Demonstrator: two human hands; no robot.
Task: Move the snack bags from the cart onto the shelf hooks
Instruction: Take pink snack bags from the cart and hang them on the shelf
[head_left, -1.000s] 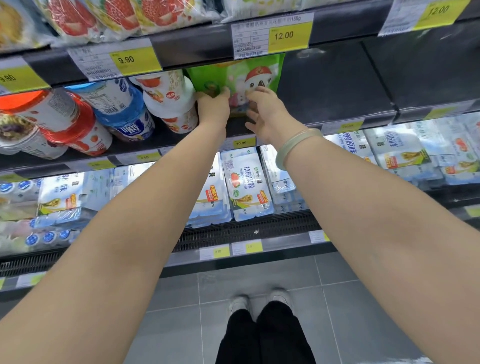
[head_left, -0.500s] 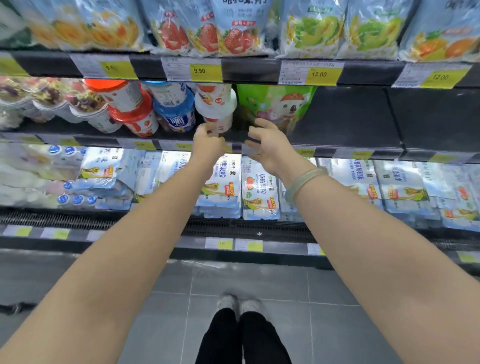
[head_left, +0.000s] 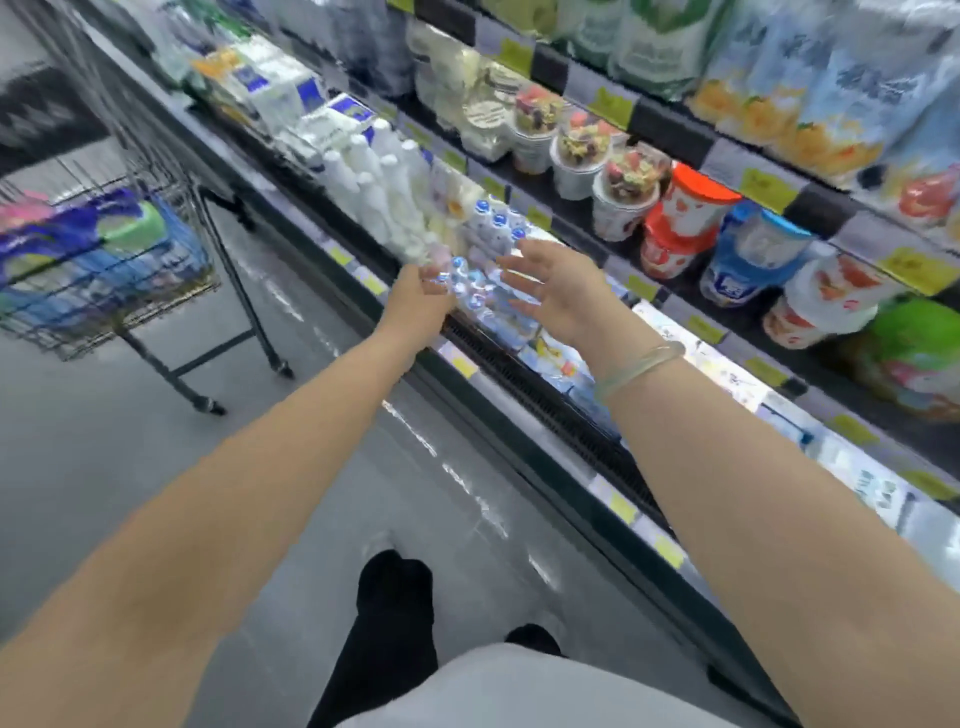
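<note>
A wire cart stands at the left, filled with blue, green and pink snack bags. The green snack bag sits on the middle shelf at the far right, beside the yogurt tubs. My left hand and my right hand hover in the air in front of the lower shelf edge. Both have relaxed fingers and hold nothing. A pale bracelet circles my right wrist. The picture is blurred by motion.
The chiller shelves run diagonally from top left to lower right, packed with yogurt cups, white bottles and hanging pouches. Grey floor tiles lie between me and the cart.
My view has swung left toward the cart. Both hands have left the green bag on the shelf and dropped away from it, empty.
</note>
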